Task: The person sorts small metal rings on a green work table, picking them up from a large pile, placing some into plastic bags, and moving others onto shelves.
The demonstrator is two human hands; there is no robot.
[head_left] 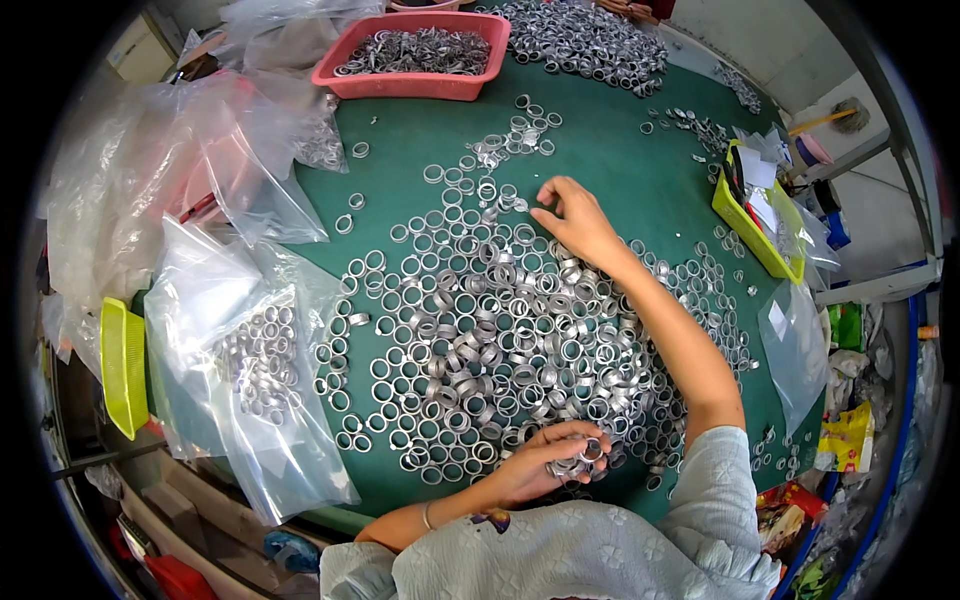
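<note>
A broad heap of silver metal rings (510,340) is spread over the green tabletop (600,130). Low in the view, close to my body, my left hand (545,465) is curled around a few metal rings (590,452). My right hand (575,220) reaches over the far edge of the heap, its thumb and forefinger apart with nothing visible between them. Just left of its fingertips lie loose rings (508,192), and more small metal pieces (490,150) sit a little farther off.
A pink basin (410,90) full of metal pieces stands at the back left, beside another large pile (590,45). Clear plastic bags (240,370), one with rings inside, cover the left side. A yellow-green basket (755,225) stands at the right edge. Another person's hands (630,8) show at the far end.
</note>
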